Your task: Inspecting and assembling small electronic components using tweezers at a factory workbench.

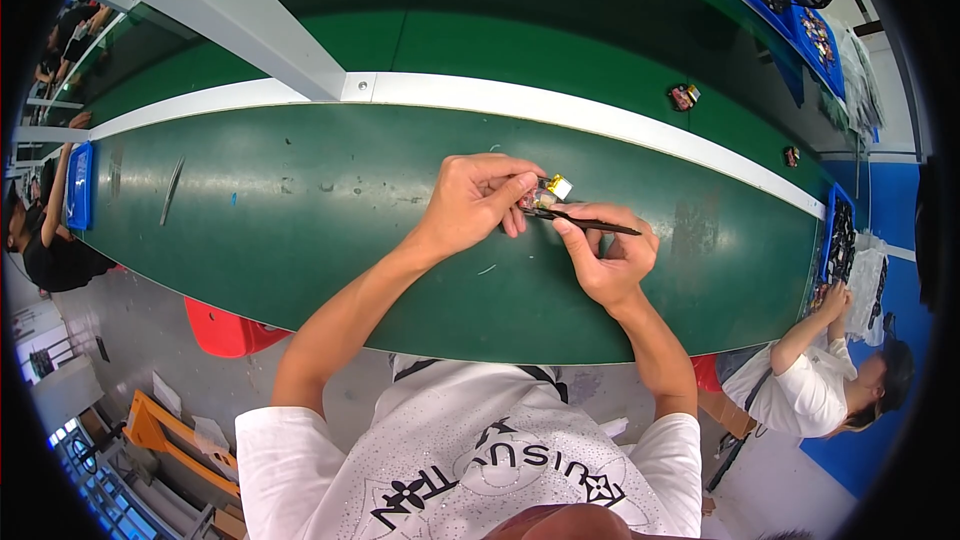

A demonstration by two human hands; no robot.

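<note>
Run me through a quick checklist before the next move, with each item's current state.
1. Left hand has the small electronic part: ok, held at the fingertips.
2. Right hand has the slender black tool: ok, held in the fingers.
3. Tool's tip touching the part: cannot tell, too small.
4. Part's connections sound: cannot tell, too little detail.
5. Thin silvery tool away from both hands: ok, lying farther left on the green bench.
6. Co-worker's hands apart: ok, far right.

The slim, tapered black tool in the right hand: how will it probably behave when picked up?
The slim, tapered black tool is probably stiff, as its visible part looks nearly straight; likely light, as it is thin.
</note>
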